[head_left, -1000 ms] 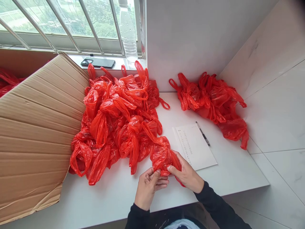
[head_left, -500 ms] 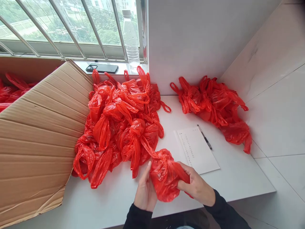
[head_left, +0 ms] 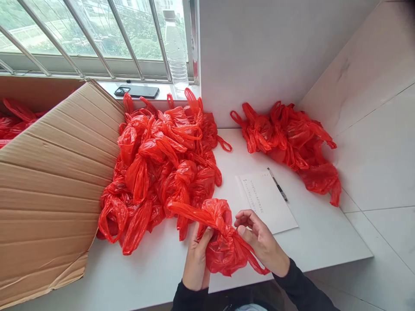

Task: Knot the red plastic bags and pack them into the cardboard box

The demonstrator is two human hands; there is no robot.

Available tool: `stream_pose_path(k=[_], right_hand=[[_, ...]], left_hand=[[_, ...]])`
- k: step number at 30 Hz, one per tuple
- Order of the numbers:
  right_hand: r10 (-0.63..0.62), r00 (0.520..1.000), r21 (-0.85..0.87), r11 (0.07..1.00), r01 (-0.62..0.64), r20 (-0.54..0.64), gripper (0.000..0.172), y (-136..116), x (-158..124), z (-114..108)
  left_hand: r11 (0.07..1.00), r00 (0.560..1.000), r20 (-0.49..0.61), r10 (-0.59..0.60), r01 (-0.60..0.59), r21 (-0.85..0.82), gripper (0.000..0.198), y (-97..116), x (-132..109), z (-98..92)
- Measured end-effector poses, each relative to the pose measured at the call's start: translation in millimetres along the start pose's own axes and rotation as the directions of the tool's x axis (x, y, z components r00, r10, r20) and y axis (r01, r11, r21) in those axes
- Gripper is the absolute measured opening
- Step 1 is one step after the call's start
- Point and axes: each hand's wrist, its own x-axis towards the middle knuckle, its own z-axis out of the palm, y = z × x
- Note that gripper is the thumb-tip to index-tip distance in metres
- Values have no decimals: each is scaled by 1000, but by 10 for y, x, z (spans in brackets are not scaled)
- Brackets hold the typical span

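Observation:
A knotted red plastic bag [head_left: 225, 255] is held over the front of the white table, its handles sticking out to the left and lower right. My left hand [head_left: 197, 255] grips the bag's left side, thumb on top and the other fingers mostly hidden behind it. At the right of the knot, my right hand [head_left: 259, 237] has its fingers apart and loosely curved, close to the bag without gripping it. Just beyond lies a big heap of similar tied red bags [head_left: 162, 155]. What is inside the bags cannot be made out.
A cardboard box [head_left: 55, 181] with more red bags stands at left. A smaller pile of red bags [head_left: 292, 138] lies by the right wall. Between are a notebook [head_left: 272, 207] and a pen [head_left: 278, 185]. On the windowsill are a phone [head_left: 139, 91] and a bottle [head_left: 177, 56].
The held bag has been turned, so its knot and handles now face differently. My right hand has let go of its side and opened; my left thumb has come over the bag.

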Motion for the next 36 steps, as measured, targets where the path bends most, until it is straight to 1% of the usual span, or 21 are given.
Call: stream_pose_path(k=[4, 6, 9, 10, 11, 12, 13, 14, 15, 16, 18, 19, 21, 23, 26, 27, 29, 32, 34, 36], right_hand=[[-66, 998, -42, 997, 66, -12, 36, -58, -32, 52], [-75, 997, -64, 995, 74, -12, 33, -88, -31, 74], [-81, 993, -127, 989, 69, -91, 28, -113, 12, 94], [-103, 988, -170, 982, 82, -118, 32, -120, 31, 97], [-137, 982, -220, 970, 106, -132, 40, -127, 51, 97], [-175, 976, -267, 954, 136, -129, 49, -135, 70, 94], [-205, 973, -302, 939, 166, -103, 54, -145, 86, 90], [-221, 973, -320, 928, 188, -67, 54, -154, 102, 85], [-220, 975, -321, 926, 198, -35, 48, -162, 116, 81], [-211, 977, -308, 931, 196, -17, 40, -167, 130, 76], [-177, 984, -255, 952, 167, -17, 25, -161, 159, 69], [-159, 987, -223, 963, 148, -30, 21, -149, 173, 66], [-126, 991, -163, 980, 116, -52, 18, -113, 201, 59], [-98, 993, -119, 989, 90, -61, 20, -73, 218, 45], [-82, 992, -95, 993, 73, -93, 31, -40, 201, 7], [-78, 992, -103, 992, 68, -103, 33, -41, 181, -9], [-59, 993, -135, 990, 45, -98, 34, -58, 125, -38], [1, 1000, -197, 980, -1, 2, 41, -93, 38, -60], [36, 996, -231, 973, -17, 82, 48, -104, 5, -52], [53, 992, -237, 971, -25, 112, 43, -101, -4, -32]], left_hand=[[999, 999, -6, 48, -48, 21, 50, -8, -12, 42], [997, 997, 6, 72, -72, 42, 47, -25, -11, 57], [991, 994, 29, 109, -111, 79, 45, -68, 12, 27], [989, 993, 38, 108, -111, 98, 45, -85, 27, 2], [987, 994, 48, 97, -102, 121, 46, -102, 43, -28], [986, 995, 57, 78, -86, 146, 47, -117, 59, -59], [983, 996, 66, 56, -67, 171, 48, -131, 73, -88], [980, 996, 75, 37, -51, 194, 49, -140, 85, -111], [976, 996, 86, 24, -42, 214, 50, -146, 92, -126], [972, 995, 97, 20, -42, 231, 50, -148, 94, -133], [964, 992, 125, 21, -53, 259, 49, -142, 87, -128], [962, 990, 138, 20, -57, 266, 48, -137, 80, -119], [965, 989, 148, 6, -44, 258, 45, -134, 67, -103], [974, 994, 108, -24, -1, 228, 44, -143, 62, -98], [987, 998, 1, -55, 54, 154, 46, -159, 72, -95], [991, 999, -13, -52, 53, 125, 48, -157, 74, -88], [998, 999, 2, -34, 34, 61, 52, -133, 66, -58], [999, 1000, 13, -22, 23, -25, 56, -68, 25, 12], [998, 999, 1, -37, 37, -44, 56, -38, -7, 47], [999, 999, -4, -48, 48, -24, 58, -35, -27, 54]])
